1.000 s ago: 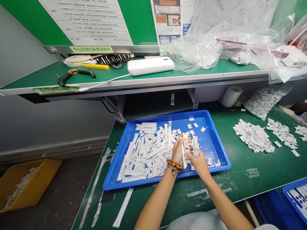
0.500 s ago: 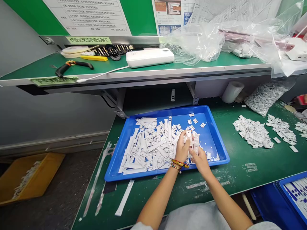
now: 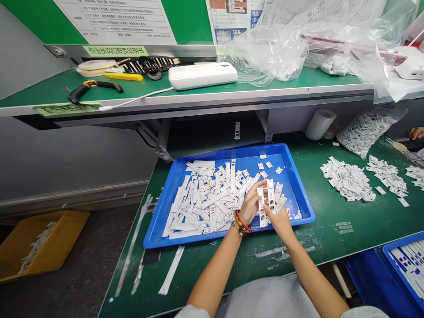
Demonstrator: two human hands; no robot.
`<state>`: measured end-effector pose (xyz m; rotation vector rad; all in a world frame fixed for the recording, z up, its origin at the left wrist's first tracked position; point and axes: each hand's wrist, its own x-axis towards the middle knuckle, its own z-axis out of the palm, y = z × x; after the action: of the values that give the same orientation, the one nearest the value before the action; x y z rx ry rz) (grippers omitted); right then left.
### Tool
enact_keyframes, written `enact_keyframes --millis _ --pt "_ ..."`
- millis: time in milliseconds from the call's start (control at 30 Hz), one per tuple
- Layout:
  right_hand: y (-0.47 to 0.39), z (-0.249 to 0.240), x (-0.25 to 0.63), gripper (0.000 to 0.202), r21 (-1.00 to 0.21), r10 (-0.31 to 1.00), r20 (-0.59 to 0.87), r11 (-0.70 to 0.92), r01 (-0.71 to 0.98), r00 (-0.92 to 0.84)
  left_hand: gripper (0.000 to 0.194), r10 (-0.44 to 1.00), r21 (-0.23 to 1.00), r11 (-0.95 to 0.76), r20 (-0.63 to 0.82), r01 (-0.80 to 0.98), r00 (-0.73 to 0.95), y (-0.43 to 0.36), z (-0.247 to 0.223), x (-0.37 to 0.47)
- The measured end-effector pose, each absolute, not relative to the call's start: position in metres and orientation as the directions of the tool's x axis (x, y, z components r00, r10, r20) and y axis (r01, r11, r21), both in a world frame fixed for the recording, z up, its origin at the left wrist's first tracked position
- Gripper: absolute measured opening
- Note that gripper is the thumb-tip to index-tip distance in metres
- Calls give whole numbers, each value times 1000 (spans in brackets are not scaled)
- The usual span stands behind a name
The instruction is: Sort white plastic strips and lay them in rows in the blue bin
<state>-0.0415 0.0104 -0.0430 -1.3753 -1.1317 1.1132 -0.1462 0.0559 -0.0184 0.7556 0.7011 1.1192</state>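
Over the right half of a blue tray [image 3: 159, 221], my two hands are close together. My left hand [image 3: 251, 205] is closed on a white slotted plastic strip [image 3: 262, 207], held nearly upright. Fingers of my right hand [image 3: 279, 219] grip another white strip [image 3: 270, 194], which stands beside the first one. More white pieces [image 3: 280, 196] show just right of that strip; whether they are held or lie in the tray I cannot tell. A heap of white plastic strips [image 3: 205, 203] fills the tray's left and middle. Small white clips [image 3: 268, 164] lie scattered near its back right.
Piles of small white clips [image 3: 347, 179] lie on the green table right of the tray, near a full clear bag [image 3: 367, 130]. A shelf [image 3: 265, 95] overhangs the back, carrying pliers [image 3: 92, 88] and a white power bank [image 3: 202, 75]. Another person's hand [image 3: 415, 133] shows at far right.
The strips in my hands have been drawn apart and now stand side by side, more fully visible. My left wrist has turned. Another person's hand has appeared at the right edge.
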Motion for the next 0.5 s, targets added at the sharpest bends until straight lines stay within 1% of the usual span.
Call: enact_keyframes --millis 133,233,333,400,500 --pt "9 -43 -40 41 -982 984 -19 -52 183 178 44 962 861 214 -104 -462 251 55 -20 -146" --pt "6 -44 -39 38 -954 980 82 24 299 182 42 981 908 139 -74 -396 177 54 -24 -142" --pt "4 -45 -39 37 -932 974 158 93 351 160 41 994 933 86 -57 -350 91 54 -30 -139" --pt "3 -44 -38 38 -933 974 167 106 344 154 40 994 927 78 -44 -368 99 54 -31 -138" --pt "2 -44 -37 37 -928 972 182 121 352 147 41 985 904 92 -21 -417 170 53 -29 -139"
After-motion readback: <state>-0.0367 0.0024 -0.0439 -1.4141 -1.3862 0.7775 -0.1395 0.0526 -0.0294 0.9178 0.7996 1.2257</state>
